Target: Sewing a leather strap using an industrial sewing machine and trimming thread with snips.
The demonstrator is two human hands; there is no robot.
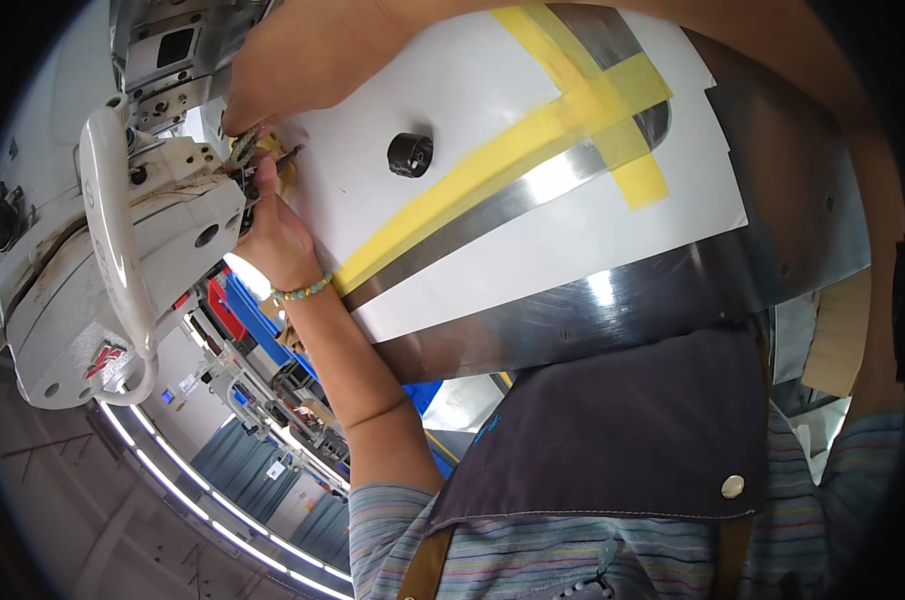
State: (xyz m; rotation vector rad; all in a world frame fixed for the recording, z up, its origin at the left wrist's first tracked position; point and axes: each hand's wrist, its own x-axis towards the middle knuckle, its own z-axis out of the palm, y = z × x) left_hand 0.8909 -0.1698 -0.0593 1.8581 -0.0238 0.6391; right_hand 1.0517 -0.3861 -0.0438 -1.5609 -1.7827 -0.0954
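My left hand [278,242], with a beaded bracelet at the wrist, reaches up to the needle end of a white sewing machine [163,240]. Its fingers are closed near small dark parts there; what they grip is too small to name. Across the top comes my right arm, its right hand [295,75] bent down to the same spot with curled fingertips almost meeting the left ones. Something yellow shows just behind the fingers. A short black cylindrical piece [410,155] lies on the white sheet [348,130] to the right of both hands.
Yellow tape [463,185] crosses the sheet, beside bare strips of the shiny metal work surface [573,310]. The surface's front edge meets my dark apron [613,430]. A cardboard piece [839,335] stands at right; blue and red bins [248,310] show beyond my left arm.
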